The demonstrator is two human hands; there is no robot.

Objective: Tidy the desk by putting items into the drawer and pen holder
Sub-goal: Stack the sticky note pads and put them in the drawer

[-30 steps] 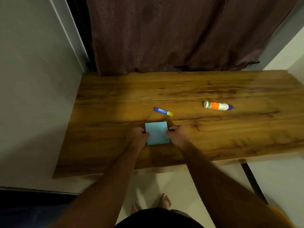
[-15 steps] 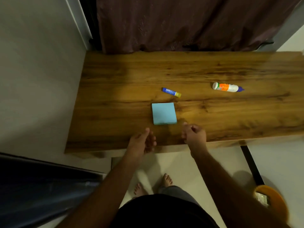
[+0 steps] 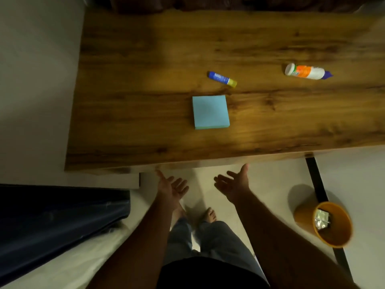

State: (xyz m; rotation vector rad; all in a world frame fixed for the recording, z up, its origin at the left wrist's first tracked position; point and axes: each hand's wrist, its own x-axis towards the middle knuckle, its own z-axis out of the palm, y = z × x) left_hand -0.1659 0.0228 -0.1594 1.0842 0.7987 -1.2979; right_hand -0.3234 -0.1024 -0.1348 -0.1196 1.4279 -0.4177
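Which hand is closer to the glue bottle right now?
Right. The right hand hangs open below the desk's front edge, nearer the glue bottle far on the right. The left hand sits open further left.

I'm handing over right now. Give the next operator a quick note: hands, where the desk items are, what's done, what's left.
Left hand and right hand: both open, palms up, holding nothing, below the desk's near edge.
Blue sticky note pad lies flat near the middle of the desk.
Blue and yellow glue stick lies on its side just behind the pad.
White and orange bottle lies on its side further right.
Done: nothing visibly put away.
Left: all three items. No drawer or pen holder is in view, so locate them first.
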